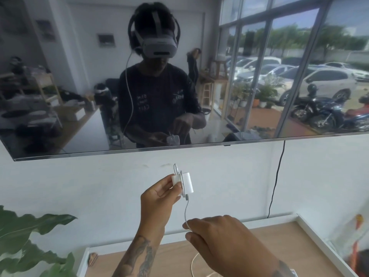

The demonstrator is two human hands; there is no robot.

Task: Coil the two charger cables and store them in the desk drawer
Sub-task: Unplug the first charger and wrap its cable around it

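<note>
Left hand (159, 196): raised, tattooed forearm upright, fingers curled in a grip. Right hand (217, 236): lower, back facing up, thumb and forefinger pinched together.

I see a white charger brick (184, 183) held up in front of the wall, upright and slightly tilted, with a turn or two of its thin white cable (186, 210) wrapped around its body — a short plug end sticks up above it. From the brick the cable drops down, then curves onto the wooden desk surface (279, 242) below — still loose, not coiled.
</note>
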